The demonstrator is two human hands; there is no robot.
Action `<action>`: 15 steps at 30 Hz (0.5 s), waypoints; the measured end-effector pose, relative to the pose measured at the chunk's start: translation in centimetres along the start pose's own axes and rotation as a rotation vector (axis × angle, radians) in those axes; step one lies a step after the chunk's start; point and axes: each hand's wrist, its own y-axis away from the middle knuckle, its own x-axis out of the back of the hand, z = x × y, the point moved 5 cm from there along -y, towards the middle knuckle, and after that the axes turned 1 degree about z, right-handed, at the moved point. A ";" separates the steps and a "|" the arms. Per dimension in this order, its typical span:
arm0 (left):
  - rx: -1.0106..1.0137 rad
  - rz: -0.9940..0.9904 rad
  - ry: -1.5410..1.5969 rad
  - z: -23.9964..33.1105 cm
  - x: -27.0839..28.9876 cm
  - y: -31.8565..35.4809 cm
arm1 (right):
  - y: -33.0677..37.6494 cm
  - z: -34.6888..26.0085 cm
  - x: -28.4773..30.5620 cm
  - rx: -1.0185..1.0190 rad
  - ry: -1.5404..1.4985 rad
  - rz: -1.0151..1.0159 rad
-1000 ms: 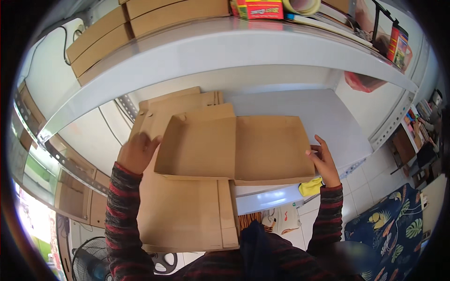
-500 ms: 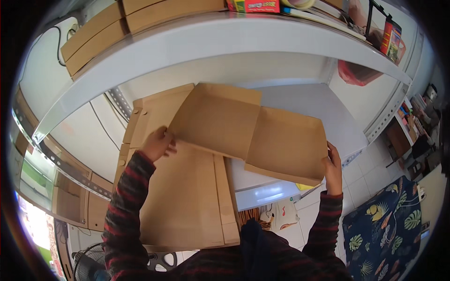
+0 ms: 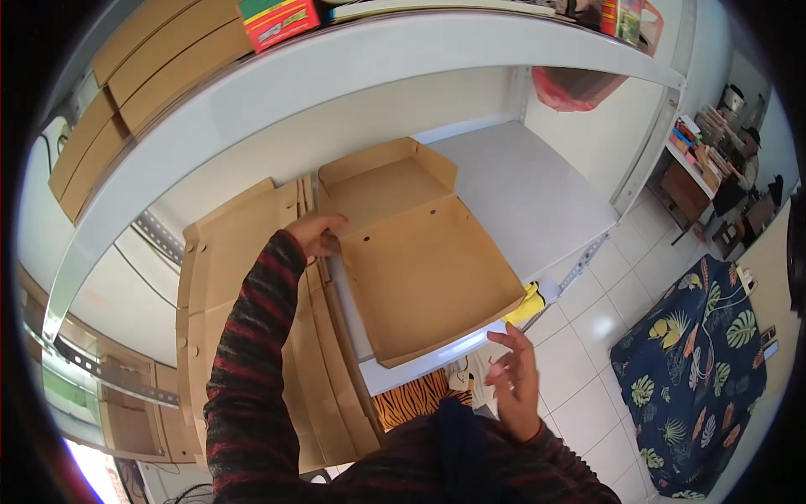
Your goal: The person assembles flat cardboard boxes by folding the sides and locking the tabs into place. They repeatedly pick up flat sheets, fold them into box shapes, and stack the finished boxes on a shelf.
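Observation:
An unfolded-open cardboard box [image 3: 428, 281] lies on the grey shelf top, its lid [image 3: 382, 189] tipped back at the far side and its tray part toward me. My left hand [image 3: 315, 233] is at the box's left side by the fold, fingers bent over the edge, gripping it. Off the box's near right corner, my right hand [image 3: 516, 378] hangs in the air with fingers apart and slightly curled; nothing shows in its grasp. Left of the box lies a stack of flat cardboard box blanks [image 3: 243, 294], partly covered by my left arm.
A white shelf beam [image 3: 378, 52] crosses above, bearing closed cardboard boxes [image 3: 168, 63] and a red-green carton [image 3: 279, 18]. A red plastic bag [image 3: 571, 91] hangs at the back right. A yellow item [image 3: 527, 304] sits below the shelf edge; a leaf-patterned cloth [image 3: 693, 378] covers something at right.
The box has turned and come down onto the shelf top, its lid now at the far side. My right hand has let go and moved nearer to me. The view has shifted right.

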 end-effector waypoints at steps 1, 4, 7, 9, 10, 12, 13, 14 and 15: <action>0.003 -0.008 -0.016 0.1 -0.4 0.6 | -0.7 -0.4 1.4 0.068 0.030 0.051; 0.026 0.053 0.080 0.3 -0.8 1.3 | -4.9 -2.7 4.9 0.245 0.157 0.145; 0.015 0.103 0.147 0.0 -1.1 1.0 | -11.3 -4.5 7.4 0.280 0.264 0.123; -0.026 0.105 0.179 -0.7 -1.0 0.3 | -15.7 -4.8 6.7 0.178 0.079 0.033; -0.061 0.091 0.200 -1.0 -1.1 -0.1 | -17.9 -4.2 6.3 0.112 0.041 -0.008; -0.110 0.093 0.214 -0.9 -1.8 0.0 | -22.1 -1.8 5.3 0.005 0.054 -0.056; -0.124 0.106 0.210 -0.9 -2.5 0.3 | -23.8 -0.2 4.8 -0.035 0.108 -0.062; -0.140 0.127 0.208 -0.6 -2.6 0.6 | -25.3 1.2 4.1 -0.004 0.196 -0.080; -0.125 0.140 0.094 -0.3 -2.3 0.4 | -26.7 2.5 3.6 0.027 0.287 -0.095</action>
